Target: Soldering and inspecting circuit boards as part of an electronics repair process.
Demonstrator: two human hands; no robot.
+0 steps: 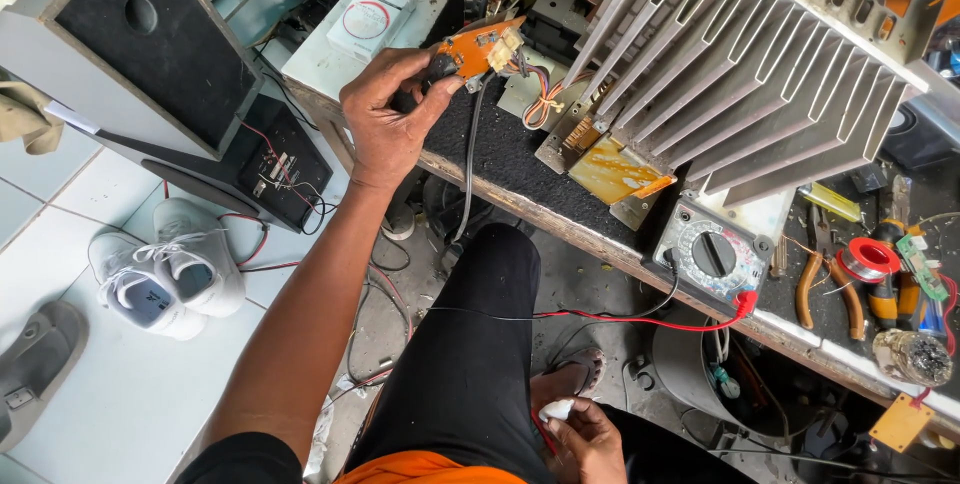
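Note:
My left hand (390,114) reaches up to the workbench edge and grips the black end of a small orange circuit board (482,47). The board has a cream connector and coloured wires running toward a large ribbed aluminium heat sink (740,84). A black cable (468,169) hangs down from the board. My right hand (588,441) rests low by my knee, closed around a small white wad (556,409). My legs in black trousers sit under the bench.
A multimeter (712,254) lies on the bench edge (560,219) with a red lead (650,322) trailing down. Orange-handled pliers (825,284) and a red solder spool (868,259) lie at the right. A speaker box (150,54) and white sneakers (165,269) are at the left.

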